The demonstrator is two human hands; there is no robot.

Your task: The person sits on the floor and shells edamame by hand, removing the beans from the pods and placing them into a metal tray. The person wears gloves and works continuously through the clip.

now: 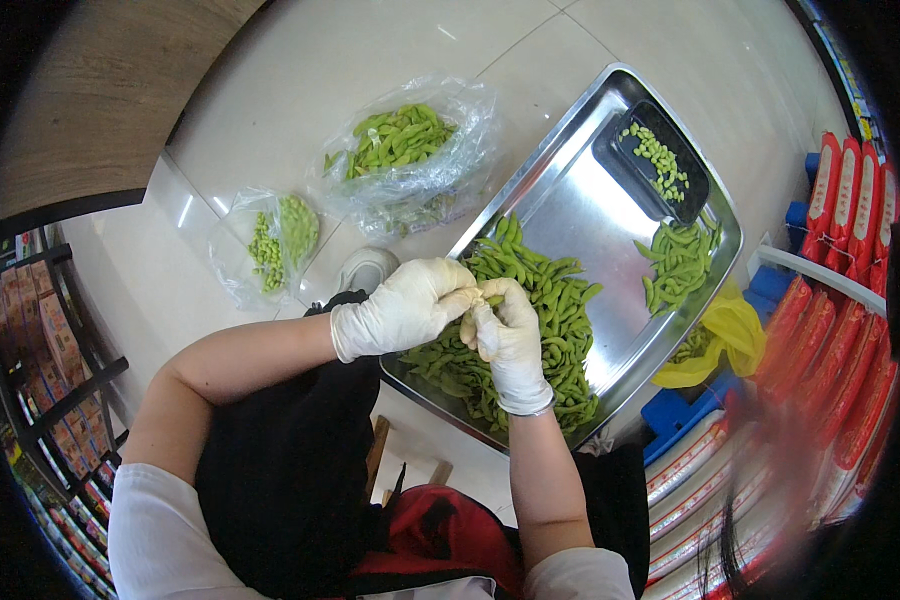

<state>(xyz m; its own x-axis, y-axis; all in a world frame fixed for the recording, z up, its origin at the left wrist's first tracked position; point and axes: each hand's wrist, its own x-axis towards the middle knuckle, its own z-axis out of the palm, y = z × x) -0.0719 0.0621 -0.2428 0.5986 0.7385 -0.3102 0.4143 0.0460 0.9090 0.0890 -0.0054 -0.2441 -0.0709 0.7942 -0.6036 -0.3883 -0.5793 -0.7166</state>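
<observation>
My left hand (409, 304) and my right hand (508, 341), both in pale disposable gloves, meet fingertip to fingertip over a stainless steel tray (547, 150). Between their fingers is a green soybean pod (495, 300), mostly covered by the gloves. Beneath them a large heap of soybean pods (559, 330) fills the tray's near left part. A black plastic container (616, 161) at the tray's far right end holds shelled green beans (656, 161). Beside that container, on the bare metal, lies a smaller pile of pods (679, 262).
On the tiled floor are a clear plastic bag of pods (401, 139) and a smaller bag of shelled beans (266, 251). A yellow plastic bag (731, 330) with pods lies right of the tray, near stacked red packages (844, 360). Shelves (52, 360) of goods stand at left.
</observation>
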